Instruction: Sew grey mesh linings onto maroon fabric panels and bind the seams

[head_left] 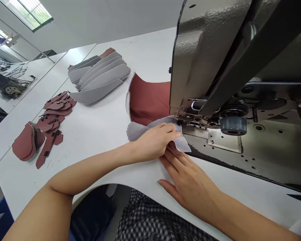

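Note:
My left hand [157, 142] lies on a grey mesh fabric piece [137, 131], its fingers curled over the piece and holding it down. The mesh reaches under the presser foot [182, 118] of an industrial sewing machine [210, 63]. Behind it, a dark red fabric panel [147, 98] with a pale edge runs under the machine arm. My right hand [187, 180] rests flat on the white table [95, 147], its fingertips against the mesh's lower edge. The needle area is partly hidden by machine parts.
Grey padded mesh pieces [102, 78] lie stacked on the table, with dark red cut pieces [56, 112] and a red curved pile [25, 142] to the left. The machine's metal bed [224, 140] extends right. Checked cloth [150, 217] lies below the table edge. Another machine [7, 83] stands far left.

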`<state>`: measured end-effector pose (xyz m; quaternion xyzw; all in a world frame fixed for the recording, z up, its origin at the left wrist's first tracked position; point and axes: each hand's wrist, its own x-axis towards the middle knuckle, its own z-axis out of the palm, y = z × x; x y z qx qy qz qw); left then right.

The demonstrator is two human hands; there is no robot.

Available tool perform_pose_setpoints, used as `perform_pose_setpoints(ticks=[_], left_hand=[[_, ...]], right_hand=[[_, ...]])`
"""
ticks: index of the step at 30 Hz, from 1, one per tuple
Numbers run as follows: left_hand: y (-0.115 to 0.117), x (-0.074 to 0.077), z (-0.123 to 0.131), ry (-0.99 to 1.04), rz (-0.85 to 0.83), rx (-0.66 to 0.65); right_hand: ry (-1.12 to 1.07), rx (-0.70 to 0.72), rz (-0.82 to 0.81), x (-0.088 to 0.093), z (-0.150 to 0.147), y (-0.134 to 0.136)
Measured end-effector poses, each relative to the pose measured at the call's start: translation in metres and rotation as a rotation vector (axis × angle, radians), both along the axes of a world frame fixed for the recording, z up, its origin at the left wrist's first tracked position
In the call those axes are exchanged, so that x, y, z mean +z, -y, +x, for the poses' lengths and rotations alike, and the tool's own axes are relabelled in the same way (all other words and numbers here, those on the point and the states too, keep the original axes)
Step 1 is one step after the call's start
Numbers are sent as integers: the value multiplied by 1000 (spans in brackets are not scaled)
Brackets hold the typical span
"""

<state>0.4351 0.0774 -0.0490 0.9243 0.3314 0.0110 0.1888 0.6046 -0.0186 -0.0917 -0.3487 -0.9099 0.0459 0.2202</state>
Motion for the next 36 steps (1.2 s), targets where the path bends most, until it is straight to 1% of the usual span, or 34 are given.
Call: perform_pose_setpoints(ticks=[4, 7, 9, 12, 15, 17, 19, 21, 22, 25, 28, 32, 36], left_hand=[[-8, 0, -2, -51, 88, -91], [-17, -2, -2, -71, 185, -109], [-26, -5, -3, -50, 253, -110], [-41, -10, -6, 5, 311, -157], [-50, -6, -9, 60, 316, -180], [-47, 1, -10, 95, 307, -209], [-39, 5, -13, 138, 302, -297], [-30, 5, -18, 179, 324, -387], [-27, 2, -21, 198, 345, -406], [-22, -10, -28, 245, 393, -377], [-25, -18, -31, 260, 388, -355], [-29, -21, -29, 269, 373, -358], [-28, -25, -30, 269, 318, -346]], right_hand=[[38, -26, 21, -4, -7, -1], [72, -42, 32, -5, -8, -8], [91, -55, 37, -6, -11, -16], [83, -77, 40, -9, -15, -26], [63, -81, 39, -11, -17, -30], [61, -54, 38, -11, -16, -28], [77, -34, 33, -11, -16, -24], [111, -45, 25, -11, -18, -19], [124, -56, 26, -11, -20, -18], [128, -74, 42, -12, -24, -16], [107, -69, 56, -14, -26, -16], [91, -42, 30, -13, -26, -15], [6, 15, -34, -3, -18, -19]])
